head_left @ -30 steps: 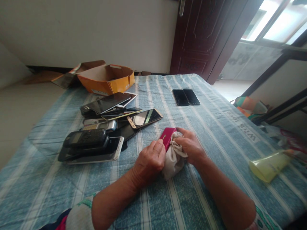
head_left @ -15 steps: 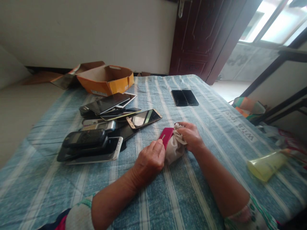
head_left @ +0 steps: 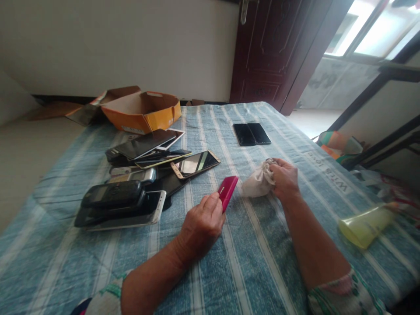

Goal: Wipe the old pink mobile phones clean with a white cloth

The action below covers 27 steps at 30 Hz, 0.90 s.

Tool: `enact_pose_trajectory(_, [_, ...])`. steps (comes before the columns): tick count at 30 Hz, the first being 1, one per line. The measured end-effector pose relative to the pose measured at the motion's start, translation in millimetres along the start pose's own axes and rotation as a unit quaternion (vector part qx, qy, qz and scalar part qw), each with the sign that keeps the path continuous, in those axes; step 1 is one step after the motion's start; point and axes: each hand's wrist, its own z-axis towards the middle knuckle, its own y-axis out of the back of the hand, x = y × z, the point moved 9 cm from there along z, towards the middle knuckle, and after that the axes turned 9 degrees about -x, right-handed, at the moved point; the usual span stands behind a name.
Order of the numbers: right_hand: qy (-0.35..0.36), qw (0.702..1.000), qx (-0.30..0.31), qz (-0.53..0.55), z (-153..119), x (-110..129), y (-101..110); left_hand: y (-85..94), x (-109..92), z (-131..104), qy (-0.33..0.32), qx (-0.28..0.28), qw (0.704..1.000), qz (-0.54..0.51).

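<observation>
A magenta mobile phone (head_left: 229,190) is held by its lower left edge in my left hand (head_left: 204,218), tilted above the striped cloth. My right hand (head_left: 285,178) is closed around a bunched off-white cloth (head_left: 258,181), whose loose end hangs to the left. A gap separates the cloth from the phone. Just beyond my left hand lies a gold phone (head_left: 196,164) with its screen up. It rests against a jumbled pile of phones, among them a black handset (head_left: 113,195) and a white-edged phone (head_left: 157,210).
Two black phones (head_left: 252,134) lie side by side farther back. An open orange cardboard box (head_left: 141,116) stands at the far left on the blue striped bed cover (head_left: 183,280). A yellow translucent piece (head_left: 364,225) lies at the right. Beyond are a wall and a dark red door (head_left: 265,52).
My right hand has drawn the cloth off the magenta phone, moving right and slightly away. My left hand keeps the phone in about the same place, now more tilted.
</observation>
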Motion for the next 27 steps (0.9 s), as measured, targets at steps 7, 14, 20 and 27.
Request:
enact_pose_trajectory(7, [-0.148,0.975,0.165,-0.028,-37.1,-18.9,-30.3,-1.0,4.4,0.2,0.025,0.016,0.999,-0.013])
enact_pose_trajectory(14, [-0.227,0.941,0.25,-0.001,-70.6,-29.4,-54.0,-2.6,6.1,-2.6,0.031,0.025,0.999,-0.01])
enact_pose_trajectory(20, [-0.235,0.947,0.219,0.005,-74.5,-34.4,-55.6,-0.1,3.6,-1.2,0.023,0.011,1.0,-0.009])
enact_pose_trajectory(27, [-0.217,0.951,0.218,-0.007,-75.0,-36.9,-57.0,-0.4,2.9,-1.2,0.018,0.003,1.0,-0.006])
